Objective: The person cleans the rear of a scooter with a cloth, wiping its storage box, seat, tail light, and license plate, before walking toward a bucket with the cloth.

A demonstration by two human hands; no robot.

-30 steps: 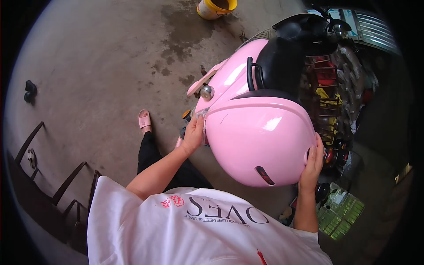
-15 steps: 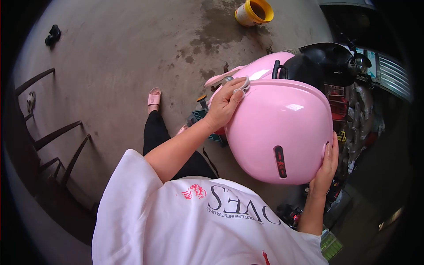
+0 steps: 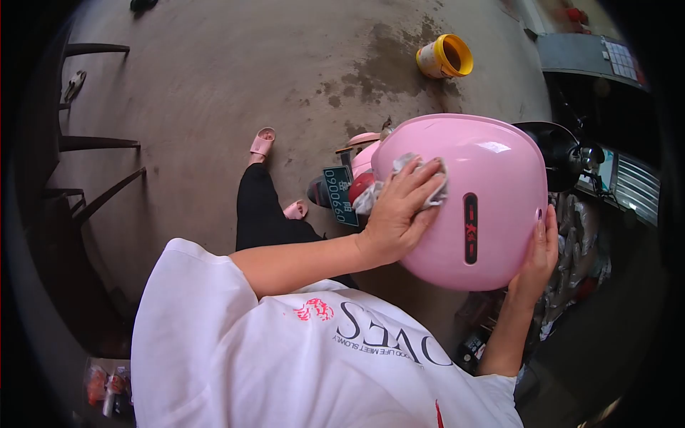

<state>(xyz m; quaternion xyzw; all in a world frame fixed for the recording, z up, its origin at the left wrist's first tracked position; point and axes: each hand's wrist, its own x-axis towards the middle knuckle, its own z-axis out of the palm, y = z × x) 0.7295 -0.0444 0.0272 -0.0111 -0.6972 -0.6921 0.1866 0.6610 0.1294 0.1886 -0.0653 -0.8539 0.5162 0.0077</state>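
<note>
Wiping seems unfinished: at 3 o'clock, the pink case [image 3: 499, 189] is pressed by the left hand [image 3: 399, 212], spread over a cloth [image 3: 369, 200], and cupped by the right hand [image 3: 535, 260], grip partly hidden. What remains cannot be told. "OVES" and "MEET SLOWLY" are read in shirt lettering [image 3: 392, 332]; the green plate [image 3: 341, 196], only doubtfully.

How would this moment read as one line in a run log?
left hand: flat over cloth on pink shell | right hand: against shell's right side | yellow bucket: on floor
</note>
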